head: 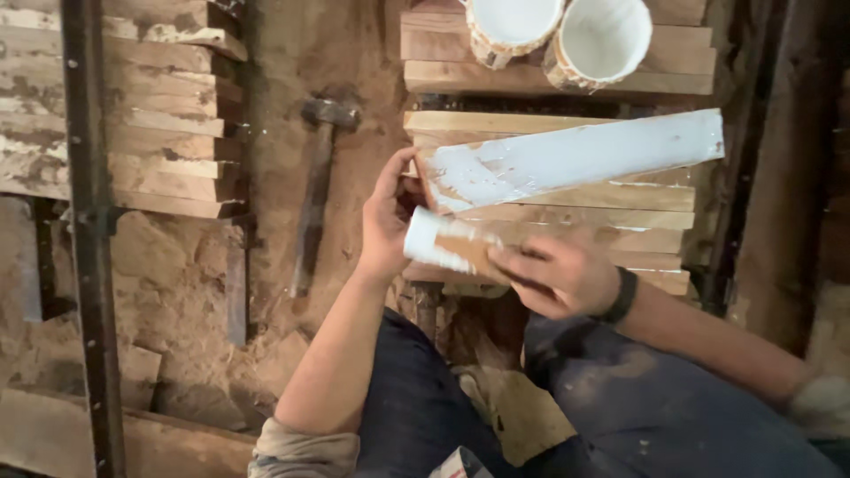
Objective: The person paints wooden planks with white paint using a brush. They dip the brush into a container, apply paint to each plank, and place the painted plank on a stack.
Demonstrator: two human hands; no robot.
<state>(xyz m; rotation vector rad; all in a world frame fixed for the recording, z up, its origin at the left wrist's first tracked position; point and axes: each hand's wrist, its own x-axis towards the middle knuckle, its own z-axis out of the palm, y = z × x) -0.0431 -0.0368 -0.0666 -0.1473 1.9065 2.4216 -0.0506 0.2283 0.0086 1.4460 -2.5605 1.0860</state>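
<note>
Dusty brown dirt floor, a hammer (315, 190) lying far left. The left hand (386, 221) curls its fingers on the near end of a long wooden plank coated white (575, 158), which lies atop a stack of bare planks (575, 226). The right hand (558, 276) grips a small white-smeared wooden block (447, 243). 1 plank mostly coated; the stack below looks unpainted. 2 white-filled pots (558, 35) sit beyond.

Dirt floor (345, 53) with hammer (317, 190), stacked planks (567, 212), perhaps sawdust.
</note>
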